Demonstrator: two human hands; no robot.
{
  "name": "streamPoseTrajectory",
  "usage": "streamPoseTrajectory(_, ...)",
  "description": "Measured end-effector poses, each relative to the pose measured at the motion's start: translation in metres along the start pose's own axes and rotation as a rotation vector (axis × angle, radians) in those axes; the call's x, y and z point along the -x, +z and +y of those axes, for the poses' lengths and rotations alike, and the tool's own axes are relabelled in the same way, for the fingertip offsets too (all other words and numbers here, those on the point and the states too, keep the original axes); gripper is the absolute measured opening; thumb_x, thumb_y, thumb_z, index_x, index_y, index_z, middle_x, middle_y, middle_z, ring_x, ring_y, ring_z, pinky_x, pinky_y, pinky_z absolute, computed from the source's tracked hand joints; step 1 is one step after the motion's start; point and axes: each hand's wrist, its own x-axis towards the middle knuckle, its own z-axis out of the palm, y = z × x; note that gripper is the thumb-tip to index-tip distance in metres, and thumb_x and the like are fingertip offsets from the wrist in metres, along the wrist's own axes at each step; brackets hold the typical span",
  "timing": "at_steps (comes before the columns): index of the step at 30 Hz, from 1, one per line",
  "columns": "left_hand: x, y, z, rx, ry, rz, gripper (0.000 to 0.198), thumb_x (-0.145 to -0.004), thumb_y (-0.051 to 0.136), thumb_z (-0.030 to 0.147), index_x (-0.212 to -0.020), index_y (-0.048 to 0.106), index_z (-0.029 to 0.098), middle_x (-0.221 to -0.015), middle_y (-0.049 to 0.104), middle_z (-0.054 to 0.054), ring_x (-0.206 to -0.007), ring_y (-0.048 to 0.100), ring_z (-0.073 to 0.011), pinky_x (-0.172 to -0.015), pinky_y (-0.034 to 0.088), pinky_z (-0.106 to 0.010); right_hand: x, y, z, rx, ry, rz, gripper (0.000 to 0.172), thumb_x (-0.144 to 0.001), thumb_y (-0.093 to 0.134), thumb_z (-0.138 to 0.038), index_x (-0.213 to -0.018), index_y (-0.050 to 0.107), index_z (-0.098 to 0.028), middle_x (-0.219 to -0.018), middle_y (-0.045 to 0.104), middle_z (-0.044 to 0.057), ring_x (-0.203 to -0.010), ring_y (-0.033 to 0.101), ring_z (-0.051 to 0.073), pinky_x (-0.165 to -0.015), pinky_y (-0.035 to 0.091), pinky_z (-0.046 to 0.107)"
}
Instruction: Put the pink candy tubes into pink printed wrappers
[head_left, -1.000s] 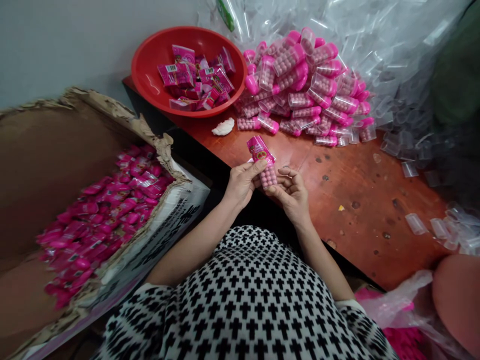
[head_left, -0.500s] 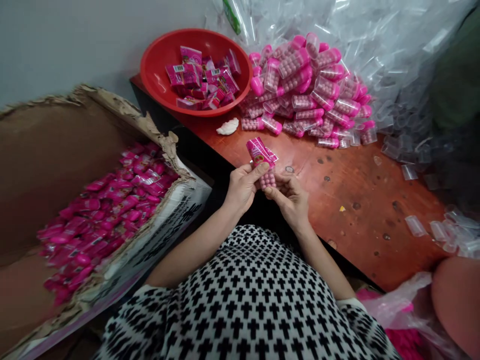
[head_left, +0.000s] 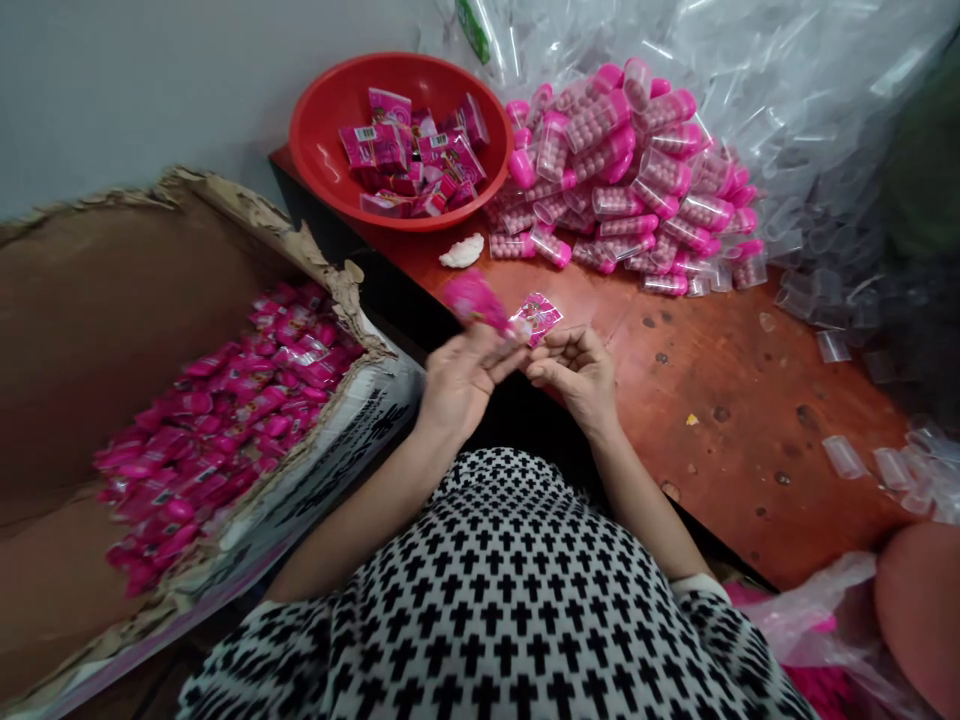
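Note:
My left hand (head_left: pixel 459 378) grips a pink wrapped candy tube (head_left: pixel 475 298), which is smeared by motion and tilted to the left. My right hand (head_left: pixel 576 372) is curled just beside it and pinches a flat pink label sleeve (head_left: pixel 537 317) by its lower end. Both hands hover over the near left edge of the red-brown table (head_left: pixel 705 380). To the left stands a torn cardboard box (head_left: pixel 135 300) filled with several wrapped pink tubes (head_left: pixel 225 400).
At the back a red bowl (head_left: pixel 330 95) holds several pink label sleeves. Next to it lies a heap of unwrapped clear tubes of pink candy balls (head_left: pixel 630 180). Empty clear tubes (head_left: pixel 847 455) are scattered at the right. A white scrap (head_left: pixel 462 251) lies near the bowl.
The sleeve has gone fully over the tube. My left hand now swings the wrapped tube leftward, apart from my right hand, which keeps a second flat sleeve.

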Motion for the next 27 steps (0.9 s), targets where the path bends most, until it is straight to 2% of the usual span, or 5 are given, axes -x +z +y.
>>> streamPoseTrajectory(5, -0.005, -0.02, 0.029, -0.174, 0.425, 0.186, 0.06, -0.078, 0.05, 0.072, -0.114, 0.065, 0.026, -0.109, 0.073, -0.005, -0.108, 0.065, -0.0199, -0.094, 0.051, -0.03, -0.003, -0.017, -0.009, 0.064, -0.09, 0.074, 0.03, -0.071, 0.078, -0.033, -0.085, 0.055, -0.021, -0.064, 0.066, -0.006, -0.049, 0.062, 0.009, -0.046, 0.05, 0.019)
streamPoseTrajectory(10, -0.054, -0.03, -0.015, -1.12, 0.638, -0.113, 0.056, -0.08, 0.058, 0.061, -0.122, 0.064, 0.024, -0.131, 0.062, -0.01, -0.125, 0.055, -0.0263, -0.111, 0.035, -0.046, -0.003, -0.029, -0.009, 0.165, -0.058, 0.159, 0.027, -0.075, 0.073, -0.039, -0.083, 0.056, -0.02, -0.064, 0.066, -0.005, -0.048, 0.062, 0.009, -0.043, 0.047, 0.018)
streamPoseTrajectory(14, -0.081, -0.023, -0.045, -1.583, 0.753, -0.117, 0.033, -0.086, 0.058, 0.045, -0.11, 0.071, 0.026, -0.135, 0.059, -0.006, -0.137, 0.041, -0.0303, -0.118, 0.017, -0.054, 0.001, -0.031, -0.008, 0.177, -0.035, 0.12, 0.027, -0.074, 0.074, -0.039, -0.079, 0.057, -0.019, -0.059, 0.063, -0.006, -0.046, 0.061, 0.009, -0.044, 0.049, 0.019)
streamPoseTrajectory(21, -0.084, -0.026, -0.054, -1.472, 0.858, -0.027, 0.022, -0.089, 0.057, 0.036, -0.099, 0.074, 0.027, -0.121, 0.068, -0.002, -0.128, 0.051, -0.0258, -0.118, 0.018, -0.052, -0.013, -0.032, 0.0, 0.226, 0.005, 0.116, 0.028, -0.074, 0.073, -0.042, -0.081, 0.058, -0.019, -0.067, 0.063, -0.004, -0.054, 0.06, 0.008, -0.048, 0.05, 0.019)
streamPoseTrajectory(27, -0.053, -0.013, -0.046, -1.104, 0.807, -0.164, 0.025, -0.085, 0.062, 0.035, -0.106, 0.073, 0.026, -0.124, 0.067, -0.005, -0.129, 0.051, -0.0239, -0.115, 0.03, -0.045, -0.037, -0.023, 0.004, 0.052, -0.005, 0.126, 0.045, -0.066, 0.078, -0.035, -0.1, 0.051, -0.023, -0.075, 0.062, -0.007, -0.062, 0.058, 0.008, -0.056, 0.049, 0.02)
